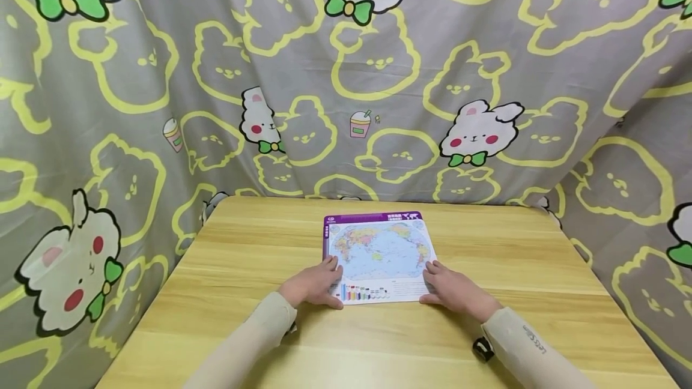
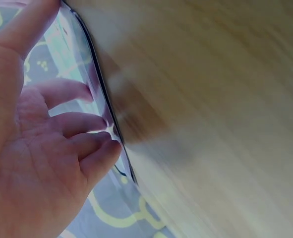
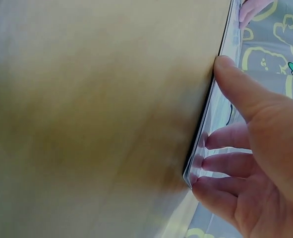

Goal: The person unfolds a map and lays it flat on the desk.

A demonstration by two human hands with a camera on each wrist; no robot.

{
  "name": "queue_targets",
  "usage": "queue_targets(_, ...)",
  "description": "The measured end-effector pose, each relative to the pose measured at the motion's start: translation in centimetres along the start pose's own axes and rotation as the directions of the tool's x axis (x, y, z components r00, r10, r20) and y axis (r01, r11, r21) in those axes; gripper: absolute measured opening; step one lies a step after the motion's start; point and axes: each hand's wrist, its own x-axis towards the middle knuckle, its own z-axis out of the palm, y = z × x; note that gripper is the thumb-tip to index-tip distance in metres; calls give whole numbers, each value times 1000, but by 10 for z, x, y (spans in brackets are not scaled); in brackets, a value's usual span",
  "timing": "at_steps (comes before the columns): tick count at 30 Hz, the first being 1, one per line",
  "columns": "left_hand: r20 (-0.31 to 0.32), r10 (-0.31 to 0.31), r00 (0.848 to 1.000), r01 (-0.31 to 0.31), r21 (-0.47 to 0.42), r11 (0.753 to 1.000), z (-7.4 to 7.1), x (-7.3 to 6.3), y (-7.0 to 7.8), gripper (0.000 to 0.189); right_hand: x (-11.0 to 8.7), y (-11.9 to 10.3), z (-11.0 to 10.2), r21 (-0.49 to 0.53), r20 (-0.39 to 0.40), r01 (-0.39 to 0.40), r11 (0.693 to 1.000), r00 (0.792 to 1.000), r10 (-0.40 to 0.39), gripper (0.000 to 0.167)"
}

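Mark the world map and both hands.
World map [image 1: 382, 258]: head view, middle of its printed face.
Left hand [image 1: 315, 284]: head view, back of the hand.
Right hand [image 1: 454, 289]: head view, back of the hand.

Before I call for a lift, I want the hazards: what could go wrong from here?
1. The glossy rectangular world map with a purple top band faintly mirrors the right grip in the right wrist view, so it might slide under light contact.
2. The left grip and right grip sit by its near corners; the far edge is unheld and could droop or tilt if lifted.
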Motion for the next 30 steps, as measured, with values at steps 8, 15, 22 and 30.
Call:
queue_targets(8, 4, 25, 1000, -25, 39, 999, -3, -2, 6, 90, -1, 5, -1, 37, 57, -46, 998, 997, 44, 41)
queue_targets(15, 10, 33, 999, -33, 43, 999, -1, -3, 9, 90, -4, 8, -2, 35, 56, -32, 999, 998, 30, 38)
queue_targets(22, -1, 45, 999, -45, 67, 997, 2, -6, 12, 88, -4, 9, -1, 8, 29, 3, 1000, 1000, -4, 42)
queue_targets(30, 1, 48, 999, -48, 70, 996, 4, -8, 16, 87, -6, 12, -2, 14, 26, 3, 1000, 1000, -3, 43)
